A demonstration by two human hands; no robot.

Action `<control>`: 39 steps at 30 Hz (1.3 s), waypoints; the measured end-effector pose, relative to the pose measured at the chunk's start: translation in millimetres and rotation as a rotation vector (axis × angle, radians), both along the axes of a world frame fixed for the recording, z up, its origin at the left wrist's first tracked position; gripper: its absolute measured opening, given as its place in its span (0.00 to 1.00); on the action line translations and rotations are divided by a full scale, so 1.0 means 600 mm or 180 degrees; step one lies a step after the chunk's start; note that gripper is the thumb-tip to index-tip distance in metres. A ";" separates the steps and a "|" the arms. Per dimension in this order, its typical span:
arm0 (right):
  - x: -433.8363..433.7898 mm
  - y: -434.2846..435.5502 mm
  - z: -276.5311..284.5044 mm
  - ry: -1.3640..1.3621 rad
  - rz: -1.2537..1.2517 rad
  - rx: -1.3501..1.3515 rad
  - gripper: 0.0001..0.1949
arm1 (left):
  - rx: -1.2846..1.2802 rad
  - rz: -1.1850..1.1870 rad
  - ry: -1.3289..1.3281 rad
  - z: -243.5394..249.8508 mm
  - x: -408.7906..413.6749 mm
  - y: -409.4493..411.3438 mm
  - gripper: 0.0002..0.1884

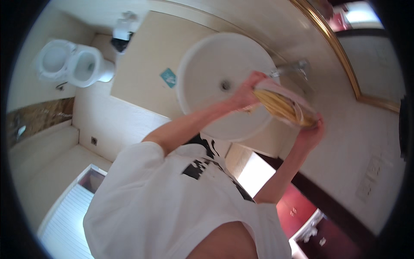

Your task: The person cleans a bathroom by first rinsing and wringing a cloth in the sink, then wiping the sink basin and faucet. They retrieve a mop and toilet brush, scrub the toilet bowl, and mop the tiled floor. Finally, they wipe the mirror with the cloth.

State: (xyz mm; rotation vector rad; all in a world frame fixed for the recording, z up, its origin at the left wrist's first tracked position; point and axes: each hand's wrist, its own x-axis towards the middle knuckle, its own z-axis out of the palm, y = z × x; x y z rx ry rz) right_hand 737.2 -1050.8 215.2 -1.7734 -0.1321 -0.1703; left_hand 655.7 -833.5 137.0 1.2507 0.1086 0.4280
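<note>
Both hands are raised over the right side of a round white washbasin (pixel 194 64). They hold a blurred, folded yellow bundle (pixel 278 105) with a pale pinkish outer layer, perhaps cloth or plastic film. My left hand (pixel 248 92) grips its left end above the bowl. At the opposite end, just past the basin's rim, my right hand (pixel 312 131) has hold of it. Some yellow shows below my left hand too. The drain (pixel 225 85) is visible in the bowl. A chrome tap (pixel 289 68) stands just beyond the bundle.
A teal packet (pixel 168 77) lies on the beige countertop (pixel 145 64) beside the basin. A gold-framed mirror (pixel 347 68) is on the wall at right, above wall sockets (pixel 370 179). To the left are a toilet (pixel 84 66) with its lid up and a floor drain (pixel 93 140).
</note>
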 end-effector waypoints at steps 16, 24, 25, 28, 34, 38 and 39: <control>-0.119 0.176 -0.206 0.1345 0.0954 0.1963 0.25 | -0.1863 -0.0454 -0.0102 0.033 -0.026 -0.017 0.47; -0.054 0.187 -0.102 0.1415 0.0515 0.2754 0.21 | -0.2489 -0.0065 0.0164 0.005 -0.036 -0.013 0.35; -0.058 0.200 -0.074 0.1439 0.0235 0.2828 0.20 | -0.2816 -0.0068 0.0431 -0.006 -0.028 -0.012 0.33; -0.063 0.205 -0.043 -0.0433 0.0698 0.1671 0.18 | -0.3290 -0.1395 0.0758 0.016 -0.017 0.016 0.30; -0.075 0.218 0.017 -0.2170 0.2528 0.0622 0.08 | -0.3991 -0.2809 0.1033 0.043 0.019 0.037 0.17; -0.084 0.235 0.050 -0.2372 0.3133 -0.0185 0.08 | -0.2765 -0.2953 0.1759 0.053 0.033 0.059 0.18; -0.085 0.240 0.052 -0.2450 0.3253 -0.0273 0.08 | -0.2522 -0.3003 0.1835 0.051 0.038 0.064 0.18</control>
